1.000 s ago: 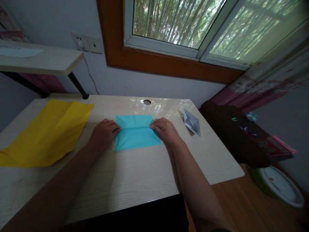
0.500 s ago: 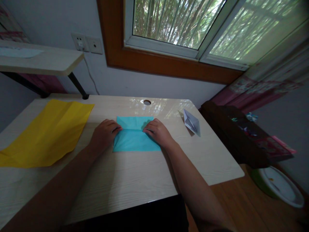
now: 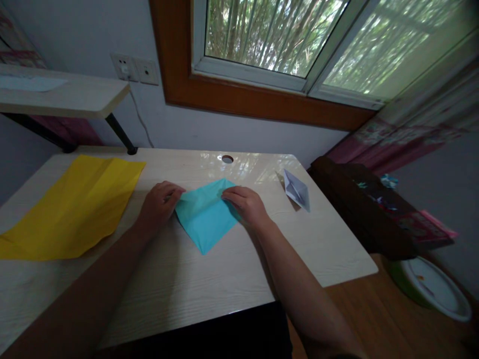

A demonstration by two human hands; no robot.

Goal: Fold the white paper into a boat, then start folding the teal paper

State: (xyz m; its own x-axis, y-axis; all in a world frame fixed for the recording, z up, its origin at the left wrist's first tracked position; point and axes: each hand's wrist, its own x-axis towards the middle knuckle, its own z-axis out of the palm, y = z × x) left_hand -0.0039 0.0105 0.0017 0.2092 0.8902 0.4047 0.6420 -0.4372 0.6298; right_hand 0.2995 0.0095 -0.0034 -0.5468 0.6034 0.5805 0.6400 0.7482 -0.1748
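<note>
A turquoise sheet of paper [image 3: 207, 217] lies turned at an angle on the pale wooden desk, one corner pointing toward me. My left hand [image 3: 159, 202] pinches its left corner between thumb and fingers. On the opposite side, my right hand [image 3: 245, 203] has its fingers closed on the paper's upper right part and covers that edge. Further right rests a folded white paper piece [image 3: 297, 190]. To the left of my left hand a large yellow sheet [image 3: 78, 207] is spread, slightly creased.
The desk [image 3: 209, 299] has a round cable hole [image 3: 227, 159] near its back edge. A raised shelf [image 3: 75, 94] on black legs stands at the back left. Beyond the right edge are a dark brown cabinet [image 3: 359, 209] and a white-rimmed round tub [image 3: 437, 289].
The turquoise paper has rotated from lying square to me to a diamond-like angle. My left hand has shifted slightly left and up; my right hand stays near the paper's right side.
</note>
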